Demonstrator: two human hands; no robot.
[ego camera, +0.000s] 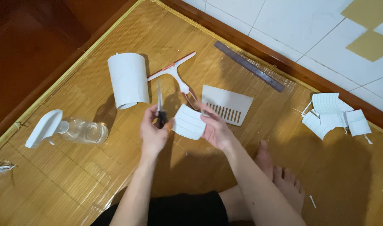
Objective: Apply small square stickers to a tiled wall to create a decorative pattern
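While left hand [153, 133] clamps scissors [160, 106], right hand [215, 130] pinching paper piece [189, 121] at three o'clock, risking nicked fingers [205, 119].

No signs, screens or labels showed. The only package was a clear plastic spray bottle [76, 130] with a white trigger head, lying near the mat's [95, 184] left edge.

On a woven mat [95, 175], the left hand [153, 134] grips scissors [160, 106] just left of a paper piece [189, 122] held by the right hand [216, 130]. Behind them lie a squeegee [173, 72] and a slotted card [227, 104] — a paper roll [127, 79] to the squeegee's left. A spray bottle [68, 129] lies far left; a ruler [249, 66] sits at the mat's back edge, and cut paper pieces [333, 115] are heaped far right — well apart from the hands.
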